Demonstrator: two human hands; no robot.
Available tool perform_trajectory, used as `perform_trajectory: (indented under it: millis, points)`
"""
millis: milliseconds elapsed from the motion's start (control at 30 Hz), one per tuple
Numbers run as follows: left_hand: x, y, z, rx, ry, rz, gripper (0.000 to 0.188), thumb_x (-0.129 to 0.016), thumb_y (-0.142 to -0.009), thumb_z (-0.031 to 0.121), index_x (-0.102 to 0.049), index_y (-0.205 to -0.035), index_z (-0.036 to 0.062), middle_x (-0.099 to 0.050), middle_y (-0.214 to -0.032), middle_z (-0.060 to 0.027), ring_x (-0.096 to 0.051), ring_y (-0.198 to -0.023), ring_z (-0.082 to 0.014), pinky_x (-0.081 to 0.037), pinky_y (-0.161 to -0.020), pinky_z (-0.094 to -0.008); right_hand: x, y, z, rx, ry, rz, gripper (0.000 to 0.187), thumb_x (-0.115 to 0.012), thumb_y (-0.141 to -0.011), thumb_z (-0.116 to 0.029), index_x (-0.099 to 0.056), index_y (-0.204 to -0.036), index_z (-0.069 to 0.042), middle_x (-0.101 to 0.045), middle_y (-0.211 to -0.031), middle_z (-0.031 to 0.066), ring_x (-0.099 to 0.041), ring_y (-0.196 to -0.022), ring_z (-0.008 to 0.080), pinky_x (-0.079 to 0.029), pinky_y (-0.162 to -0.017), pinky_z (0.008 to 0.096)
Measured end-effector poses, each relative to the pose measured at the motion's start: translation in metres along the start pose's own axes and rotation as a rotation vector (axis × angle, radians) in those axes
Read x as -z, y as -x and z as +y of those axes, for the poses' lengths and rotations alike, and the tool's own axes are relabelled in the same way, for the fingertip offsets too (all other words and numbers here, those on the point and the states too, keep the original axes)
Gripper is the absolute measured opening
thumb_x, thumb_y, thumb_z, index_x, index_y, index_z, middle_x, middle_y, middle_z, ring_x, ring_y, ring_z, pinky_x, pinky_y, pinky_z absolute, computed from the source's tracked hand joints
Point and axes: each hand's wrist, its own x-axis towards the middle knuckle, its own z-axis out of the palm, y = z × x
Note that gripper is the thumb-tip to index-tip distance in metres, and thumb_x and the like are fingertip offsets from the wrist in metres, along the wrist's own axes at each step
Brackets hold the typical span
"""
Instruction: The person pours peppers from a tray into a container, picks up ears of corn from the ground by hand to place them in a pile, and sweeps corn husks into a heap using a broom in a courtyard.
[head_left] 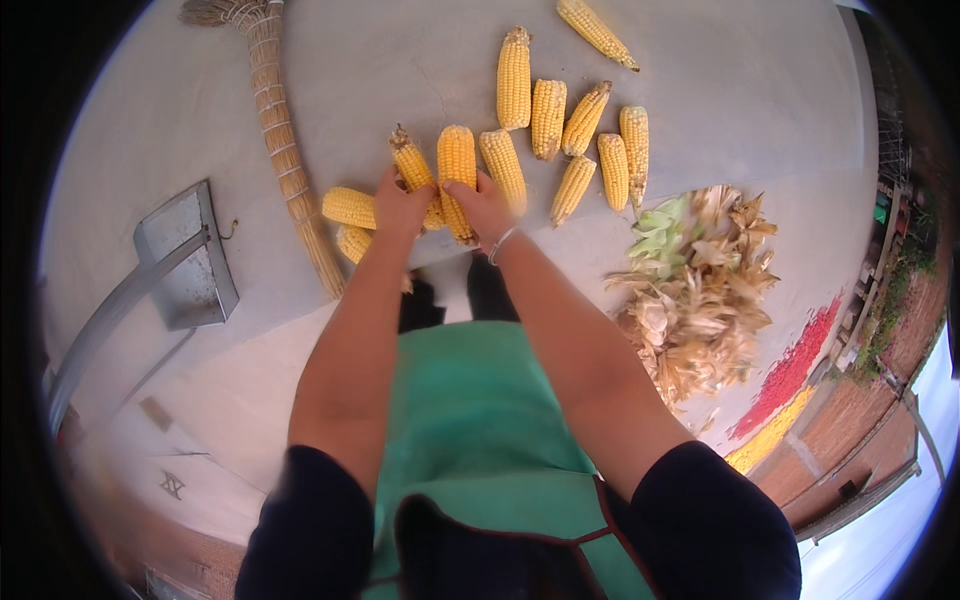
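My left hand (402, 203) is wrapped round a husked corn cob (411, 163), its brown tip pointing away from me. Beside it, my right hand (482, 210) grips another, thicker yellow corn cob (457, 165), held nearly upright in the picture. The two cobs are close together, side by side. Left of my left hand lie two more cobs, one (349, 206) above the other (354, 243), partly hidden by my wrist. Just right of my right hand rests a further cob (503, 165). My fingertips are mostly hidden behind the cobs.
Several husked cobs (548, 118) lie spread on the concrete floor ahead and to the right. A heap of dry husks (700, 290) is at the right. On the left are a straw broom (276, 130) and a metal dustpan (190, 260). Red (795, 365) and yellow (770, 435) patches lie far right.
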Motion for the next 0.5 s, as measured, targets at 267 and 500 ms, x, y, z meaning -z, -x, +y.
perform_trajectory:
  millis: [267,500]
  points:
    - [0.050,0.160,-0.004,0.183,0.403,-0.420,0.045,-0.056,-0.081,0.009,-0.038,-0.122,0.0016,-0.054,-0.102,-0.0075,-0.054,-0.091,-0.0159,-0.045,-0.078,-0.0313,0.005,0.185,-0.033,-0.243,-0.347,-0.308,0.054,-0.067,-0.072,-0.009,-0.038,-0.116,0.000,-0.055,-0.101,0.0087,-0.056,-0.090,0.0173,-0.046,-0.079,0.0291]
    - [0.088,0.255,0.010,0.177,0.293,-0.626,0.041,-0.048,-0.087,0.015,-0.035,-0.125,0.0057,-0.050,-0.109,-0.0082,-0.052,-0.097,-0.0184,-0.046,-0.080,-0.0353,-0.021,0.283,-0.005,-0.018,-0.509,-0.178,0.040,-0.063,-0.073,-0.006,-0.047,-0.108,-0.002,-0.057,-0.096,0.0080,-0.058,-0.083,0.0170,-0.049,-0.070,0.0298]
